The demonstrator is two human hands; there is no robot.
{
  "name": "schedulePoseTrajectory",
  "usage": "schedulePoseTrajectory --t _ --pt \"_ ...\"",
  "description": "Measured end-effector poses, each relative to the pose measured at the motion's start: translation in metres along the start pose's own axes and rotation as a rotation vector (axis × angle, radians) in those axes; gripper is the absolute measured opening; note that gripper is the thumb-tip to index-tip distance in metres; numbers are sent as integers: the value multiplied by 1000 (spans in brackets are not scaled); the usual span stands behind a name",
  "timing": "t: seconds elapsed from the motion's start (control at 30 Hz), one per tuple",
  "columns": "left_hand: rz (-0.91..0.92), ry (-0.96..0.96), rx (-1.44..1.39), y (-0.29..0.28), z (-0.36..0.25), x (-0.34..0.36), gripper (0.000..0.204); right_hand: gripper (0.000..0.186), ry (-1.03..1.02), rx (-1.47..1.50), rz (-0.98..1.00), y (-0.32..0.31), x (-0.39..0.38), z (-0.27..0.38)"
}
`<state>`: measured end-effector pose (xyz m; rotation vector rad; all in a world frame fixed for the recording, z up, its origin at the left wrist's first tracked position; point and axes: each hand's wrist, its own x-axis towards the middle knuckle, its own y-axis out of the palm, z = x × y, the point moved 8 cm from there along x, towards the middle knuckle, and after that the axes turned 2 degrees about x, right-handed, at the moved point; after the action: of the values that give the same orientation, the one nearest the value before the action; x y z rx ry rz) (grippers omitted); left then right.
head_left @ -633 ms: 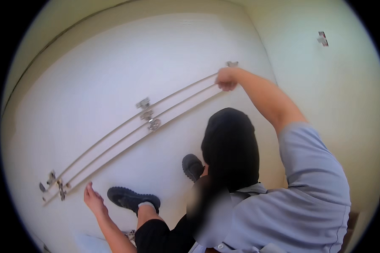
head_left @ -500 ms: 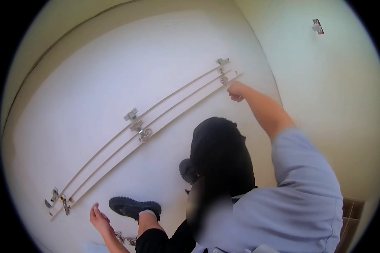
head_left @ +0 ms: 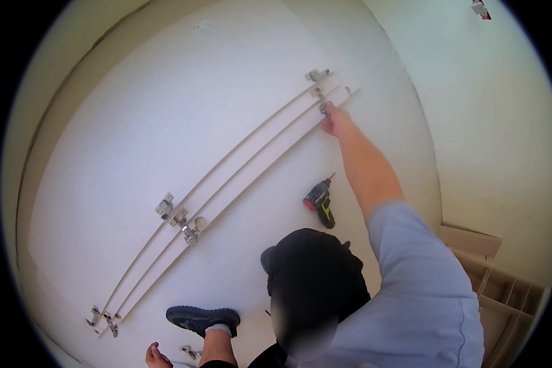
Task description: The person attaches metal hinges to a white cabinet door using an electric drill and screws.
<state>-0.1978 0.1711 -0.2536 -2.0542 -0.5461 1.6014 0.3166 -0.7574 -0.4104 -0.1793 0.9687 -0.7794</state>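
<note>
Three long, narrow pale strips (head_left: 251, 178) lie side by side, slanting across the white surface. Metal cabinet hinges sit at their far end, middle and near end. At the far right end my right hand (head_left: 336, 119) is closed around a hinge (head_left: 324, 109) on the nearest strip, its fingers partly hiding it. In the middle another hinge (head_left: 192, 234) is beside a round cup hole in the same strip. My left hand (head_left: 157, 356) is low at the picture's edge, fingers loosely bent, with nothing visible in it. A loose hinge (head_left: 190, 352) lies beside it.
A cordless drill driver (head_left: 319, 202) with a red bit lies between the strips and my black-clad knee (head_left: 319, 264). My black shoe (head_left: 202, 320) rests on the white surface. A compartmented beige unit (head_left: 503, 288) stands at the lower right, near a pale wall (head_left: 472, 122).
My right hand has moved left onto the far hinge and closed on it. My left hand has dropped toward the lower edge. The drill driver and compartmented unit have come into view.
</note>
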Motion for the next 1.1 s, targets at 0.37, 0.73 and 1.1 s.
schedulePoseTrajectory --t 0.37,0.73,1.1 --pt "25 194 173 32 -49 -30 33 67 -396 -910 -347 -22 -72 114" --pt "20 151 147 33 9 10 27 65 -579 -1193 -362 4 -40 121" --pt "38 84 2 43 0 -2 31 78 -811 -1387 -379 0 -19 124"
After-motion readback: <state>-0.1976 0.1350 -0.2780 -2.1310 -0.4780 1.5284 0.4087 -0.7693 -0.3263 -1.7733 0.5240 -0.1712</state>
